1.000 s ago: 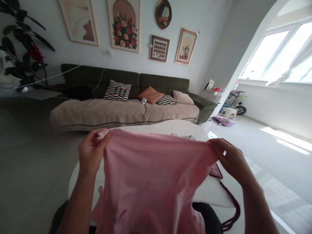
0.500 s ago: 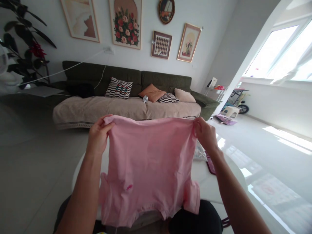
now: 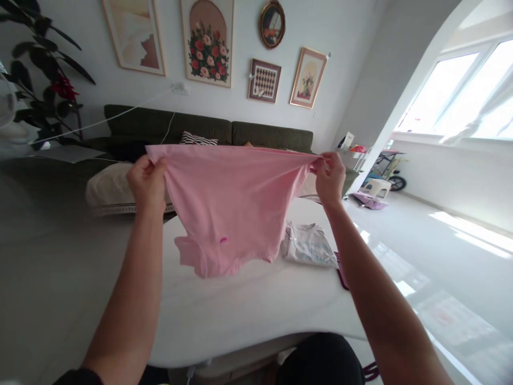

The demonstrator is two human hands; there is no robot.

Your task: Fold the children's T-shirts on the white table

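A pink T-shirt point(image 3: 236, 198) hangs stretched between my two hands, hem at the top and neckline at the bottom. My left hand point(image 3: 147, 179) pinches one hem corner. At the other corner, my right hand point(image 3: 329, 174) is closed on the fabric. A small dark pink mark shows on the lower left of the shirt. One short sleeve sticks out at the left; the other is hidden. The shirt hangs over a white table point(image 3: 256, 310), its lower edge near or on the surface; contact cannot be made out.
A folded white garment point(image 3: 308, 246) lies on the table's right part, beside a dark purple flat object point(image 3: 342, 275) half hidden by my right forearm. Beyond the table stands a dark green sofa point(image 3: 272, 133) with cushions. My knee point(image 3: 323, 361) is at the near edge.
Both hands have risen and moved forward with the shirt, pulling its lower part off my lap and over the table. The folded white garment now shows more fully.
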